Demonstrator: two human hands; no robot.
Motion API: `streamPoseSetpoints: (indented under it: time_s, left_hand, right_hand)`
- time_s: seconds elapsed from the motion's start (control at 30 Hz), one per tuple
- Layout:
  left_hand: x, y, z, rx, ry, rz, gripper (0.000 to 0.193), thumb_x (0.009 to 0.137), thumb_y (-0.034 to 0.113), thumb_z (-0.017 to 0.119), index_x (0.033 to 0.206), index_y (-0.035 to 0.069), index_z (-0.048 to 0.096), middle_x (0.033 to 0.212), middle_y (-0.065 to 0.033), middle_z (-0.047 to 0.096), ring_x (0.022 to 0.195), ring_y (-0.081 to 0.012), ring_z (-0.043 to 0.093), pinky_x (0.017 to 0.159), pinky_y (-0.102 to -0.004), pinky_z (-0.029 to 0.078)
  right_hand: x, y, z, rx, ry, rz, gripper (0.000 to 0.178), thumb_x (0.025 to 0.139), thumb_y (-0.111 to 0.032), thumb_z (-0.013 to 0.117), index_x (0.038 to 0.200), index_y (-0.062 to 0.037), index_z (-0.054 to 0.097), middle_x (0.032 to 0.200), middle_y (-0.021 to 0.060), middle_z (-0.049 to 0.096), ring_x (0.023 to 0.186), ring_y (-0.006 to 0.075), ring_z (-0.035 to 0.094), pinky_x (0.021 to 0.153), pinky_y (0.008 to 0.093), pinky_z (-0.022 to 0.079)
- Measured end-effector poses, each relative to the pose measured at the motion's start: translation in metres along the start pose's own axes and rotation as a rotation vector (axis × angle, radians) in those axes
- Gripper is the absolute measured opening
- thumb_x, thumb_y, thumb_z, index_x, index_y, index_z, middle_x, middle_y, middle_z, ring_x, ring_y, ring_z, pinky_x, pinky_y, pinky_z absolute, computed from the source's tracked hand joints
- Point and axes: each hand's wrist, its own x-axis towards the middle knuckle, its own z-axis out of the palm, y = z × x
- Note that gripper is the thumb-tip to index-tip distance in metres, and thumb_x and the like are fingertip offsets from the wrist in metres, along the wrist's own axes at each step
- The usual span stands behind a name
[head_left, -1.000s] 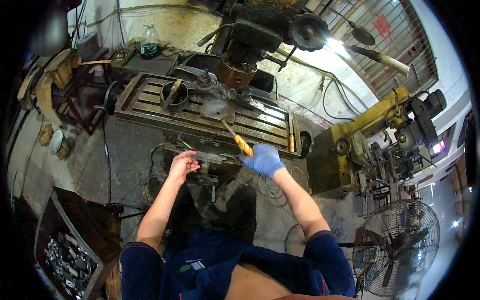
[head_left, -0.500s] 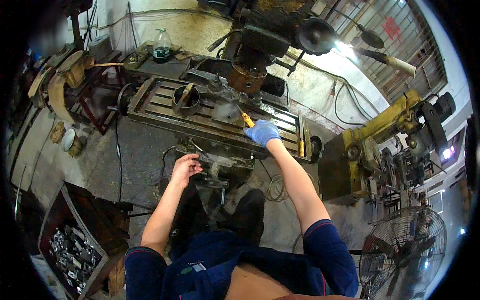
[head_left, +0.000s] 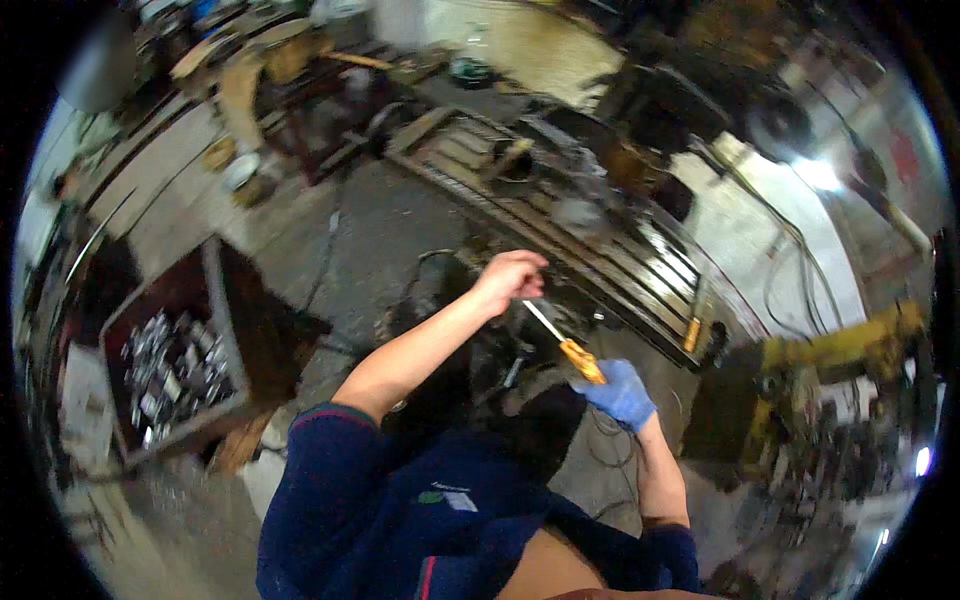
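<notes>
My right hand (head_left: 618, 393), in a blue glove, is closed round the orange-yellow handle of a slim metal-shafted tool (head_left: 582, 360). Blur hides whether it is a file or a screwdriver. Its shaft slants up and left, the end close under my left hand (head_left: 512, 282). That hand is bare, its fingers loosely bent and apart, and nothing shows in it. Both hands are in front of the machine table (head_left: 470, 187), a slotted metal bed. A second yellow-handled tool (head_left: 692, 332) lies at the bed's right end, and a round metal pot (head_left: 512, 163) stands farther left on it.
At left stands a dark box (head_left: 222, 300) full of small metal parts (head_left: 170, 370). A white bowl (head_left: 240, 172) sits on the floor behind it. A large bottle (head_left: 470, 65) is beyond the bed. A yellow machine (head_left: 850, 335) stands at right, with a cable on the floor between.
My right hand has drawn the yellow-handled tool back from over the bed toward my body. My left hand has come near its shaft. The view has swung left and is blurred.
</notes>
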Motion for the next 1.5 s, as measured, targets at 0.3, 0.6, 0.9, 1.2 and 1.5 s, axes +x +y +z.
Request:
streamPoseSetpoints:
  time_s: [0.3, 0.6, 0.9, 1.2, 1.5]
  left_hand:
    - [-0.202, 0.162, -0.021, 1.168, -0.002, 0.595, 0.027, 0.082, 0.012, 0.054, 0.106, 0.0, 0.056, 0.089, -0.0087, 0.063, 0.084, -0.0181, 0.06, 0.076, -0.0307, 0.047]
    - [-0.375, 0.213, -0.186, 1.537, 0.887, 0.206, 0.037, 0.081, 0.012, 0.058, 0.113, -0.005, 0.051, 0.085, -0.012, 0.063, 0.075, -0.0169, 0.059, 0.074, -0.0303, 0.047]
    - [-0.308, 0.186, -0.273, 1.501, 0.579, -0.094, 0.043, 0.072, 0.016, 0.064, 0.112, 0.004, 0.056, 0.08, -0.0151, 0.064, 0.06, -0.0215, 0.062, 0.055, -0.0345, 0.05]
    - [-0.31, 0.181, -0.258, 1.296, 0.582, -0.196, 0.026, 0.069, 0.013, 0.065, 0.091, -0.001, 0.062, 0.072, -0.0078, 0.062, 0.061, -0.0162, 0.058, 0.053, -0.0307, 0.049]
    - [-0.299, 0.161, -0.302, 1.333, 0.612, -0.123, 0.039, 0.068, 0.02, 0.067, 0.097, -0.004, 0.055, 0.076, -0.0086, 0.061, 0.063, -0.0175, 0.057, 0.052, -0.0312, 0.045]
  right_hand:
    - [0.001, -0.007, 0.001, 0.407, -0.05, -0.294, 0.029, 0.073, -0.027, 0.069, 0.071, 0.0002, 0.057, 0.054, 0.0002, 0.047, 0.053, 0.0075, 0.043, 0.047, 0.0267, 0.036]
    - [0.013, -0.008, 0.011, 0.422, -0.057, -0.307, 0.028, 0.073, -0.023, 0.069, 0.067, -0.0001, 0.055, 0.055, 0.0004, 0.047, 0.051, 0.0089, 0.04, 0.047, 0.0286, 0.034]
    - [0.001, -0.029, 0.009, 0.395, -0.061, -0.253, 0.025, 0.072, -0.019, 0.069, 0.068, 0.0011, 0.054, 0.055, 0.0017, 0.047, 0.051, 0.0101, 0.041, 0.048, 0.0285, 0.035]
    - [-0.008, -0.02, 0.012, 0.343, -0.04, -0.269, 0.03, 0.073, -0.022, 0.07, 0.065, -0.0005, 0.051, 0.054, 0.002, 0.043, 0.053, 0.008, 0.038, 0.047, 0.0283, 0.033]
    - [-0.004, -0.039, 0.012, 0.354, -0.075, -0.276, 0.027, 0.074, -0.023, 0.071, 0.074, -0.0004, 0.056, 0.058, -0.001, 0.046, 0.057, 0.0072, 0.039, 0.051, 0.0278, 0.036]
